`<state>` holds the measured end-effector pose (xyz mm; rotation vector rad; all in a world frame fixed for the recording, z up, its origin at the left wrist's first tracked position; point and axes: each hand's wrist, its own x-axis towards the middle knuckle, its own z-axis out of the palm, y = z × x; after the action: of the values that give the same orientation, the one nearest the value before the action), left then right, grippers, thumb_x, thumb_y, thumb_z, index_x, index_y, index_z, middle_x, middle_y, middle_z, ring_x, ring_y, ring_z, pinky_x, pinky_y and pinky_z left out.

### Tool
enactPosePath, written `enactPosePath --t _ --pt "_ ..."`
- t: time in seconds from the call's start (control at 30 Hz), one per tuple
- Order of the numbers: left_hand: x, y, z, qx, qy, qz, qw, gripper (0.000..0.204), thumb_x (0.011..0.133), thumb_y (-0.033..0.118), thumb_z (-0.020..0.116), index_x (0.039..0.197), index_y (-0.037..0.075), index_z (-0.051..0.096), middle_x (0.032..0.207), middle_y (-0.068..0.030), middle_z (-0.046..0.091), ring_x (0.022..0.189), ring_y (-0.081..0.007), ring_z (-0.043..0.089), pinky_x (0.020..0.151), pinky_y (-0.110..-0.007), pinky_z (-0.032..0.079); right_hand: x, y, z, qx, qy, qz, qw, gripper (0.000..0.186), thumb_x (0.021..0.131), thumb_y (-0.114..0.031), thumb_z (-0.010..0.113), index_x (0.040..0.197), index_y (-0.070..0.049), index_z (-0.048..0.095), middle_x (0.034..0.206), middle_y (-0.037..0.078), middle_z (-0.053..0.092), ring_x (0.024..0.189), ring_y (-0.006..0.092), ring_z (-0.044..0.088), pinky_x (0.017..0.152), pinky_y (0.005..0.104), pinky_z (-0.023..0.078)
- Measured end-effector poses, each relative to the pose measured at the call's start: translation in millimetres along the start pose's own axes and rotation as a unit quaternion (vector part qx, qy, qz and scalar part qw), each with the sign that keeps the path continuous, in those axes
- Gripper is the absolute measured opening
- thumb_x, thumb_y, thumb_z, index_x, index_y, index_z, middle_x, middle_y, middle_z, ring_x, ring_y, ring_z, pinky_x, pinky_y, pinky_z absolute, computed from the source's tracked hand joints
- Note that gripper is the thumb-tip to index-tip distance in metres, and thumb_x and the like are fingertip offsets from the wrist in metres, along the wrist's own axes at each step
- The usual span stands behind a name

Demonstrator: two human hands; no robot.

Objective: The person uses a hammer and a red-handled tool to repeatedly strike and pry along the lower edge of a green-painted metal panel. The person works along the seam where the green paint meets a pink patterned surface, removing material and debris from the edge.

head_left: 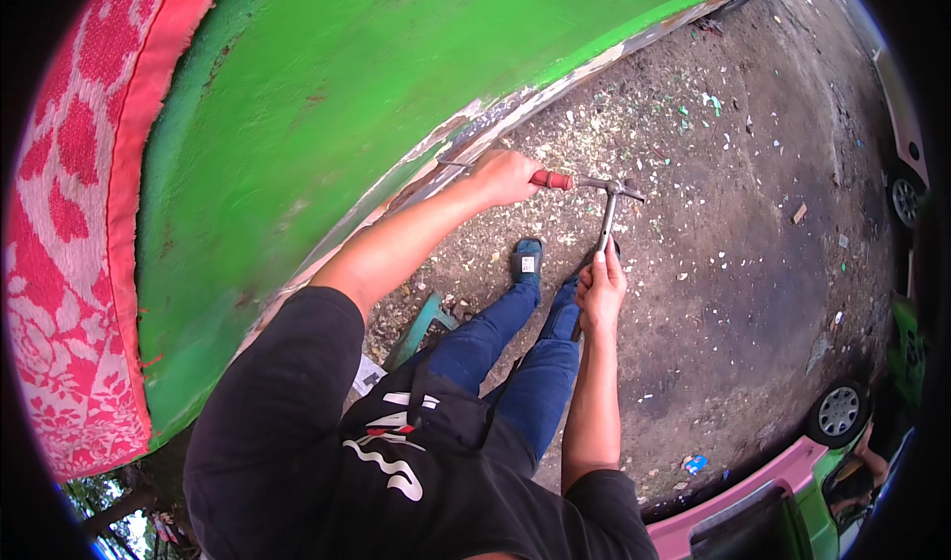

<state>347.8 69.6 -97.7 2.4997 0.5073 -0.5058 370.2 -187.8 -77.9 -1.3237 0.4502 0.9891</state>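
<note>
My left hand [505, 178] is wrapped round a red-handled tool [552, 180], a screwdriver or chisel by its look. Its thin metal shaft [454, 164] comes out past my fist and meets the scraped lower edge [436, 144] of a green vehicle body [327, 95]. Paint is chipped there, baring white and grey patches. In my right hand [602, 291] is a metal hammer [616, 190], gripped by its handle. The hammer head lies at the butt of the red handle; whether they touch I cannot tell.
Pale paint chips [584, 124] litter the dirt ground. A small green stool [416, 327] stands beside my legs. Pink patterned cloth [74, 233] hangs over the green body at left. At lower right is a pink and green vehicle [763, 481], with part of a person [872, 456] beside it.
</note>
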Motion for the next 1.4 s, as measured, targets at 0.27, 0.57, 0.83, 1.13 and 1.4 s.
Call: enactPosePath --t 0.27,0.57,0.83,1.13,1.4 --pt "-8.5 6.1 -11.2 0.034 -0.014 0.014 0.999 0.014 0.074 0.026 0.062 0.079 0.014 0.066 0.069 -0.0139 0.065 0.07 -0.0335 0.066 0.065 -0.045 0.051 -9.6 -1.1 -21.9 0.049 0.054 -0.008 0.997 0.044 0.1 -0.02 0.046 0.144 -0.02 0.04 0.061 -0.006 0.036 0.044 0.0018 0.03 0.036 0.0171 0.025" --pt "-0.2 1.5 -6.7 0.014 -0.029 -0.009 0.999 0.013 0.074 0.023 0.06 0.08 0.014 0.068 0.071 -0.0142 0.066 0.07 -0.0337 0.066 0.066 -0.045 0.051 -12.8 -1.3 -15.8 0.039 0.056 -0.004 0.998 0.043 0.101 -0.021 0.045 0.143 -0.022 0.041 0.061 -0.006 0.036 0.044 0.0022 0.032 0.037 0.0174 0.025" --pt "8.6 -0.2 -4.1 -0.019 -0.022 -0.017 0.999 0.014 0.076 0.023 0.059 0.081 0.013 0.068 0.073 -0.0154 0.066 0.072 -0.0336 0.066 0.066 -0.044 0.051 12.2 5.2 5.5 0.006 0.012 -0.022 1.0 0.045 0.099 -0.018 0.049 0.143 -0.015 0.04 0.063 -0.007 0.037 0.049 0.0023 0.036 0.04 0.0176 0.03" --pt "10.9 1.1 -13.6 -0.058 -0.055 -0.057 0.995 0.015 0.076 0.023 0.06 0.079 0.011 0.067 0.071 -0.0151 0.065 0.069 -0.0323 0.065 0.065 -0.043 0.049 16.7 -10.7 6.0 0.008 -0.013 0.021 1.0 0.046 0.1 -0.021 0.049 0.144 -0.017 0.038 0.061 -0.007 0.037 0.046 0.0031 0.035 0.038 0.0189 0.027" --pt "17.9 -5.5 -3.4 -0.021 -0.028 -0.053 0.998 0.014 0.077 0.022 0.06 0.08 0.012 0.068 0.072 -0.0144 0.066 0.07 -0.0321 0.065 0.066 -0.043 0.05 28.0 9.7 -2.9 0.011 -0.005 0.017 1.0 0.043 0.1 -0.02 0.048 0.142 -0.024 0.041 0.062 -0.004 0.039 0.044 0.0037 0.031 0.035 0.0186 0.025"
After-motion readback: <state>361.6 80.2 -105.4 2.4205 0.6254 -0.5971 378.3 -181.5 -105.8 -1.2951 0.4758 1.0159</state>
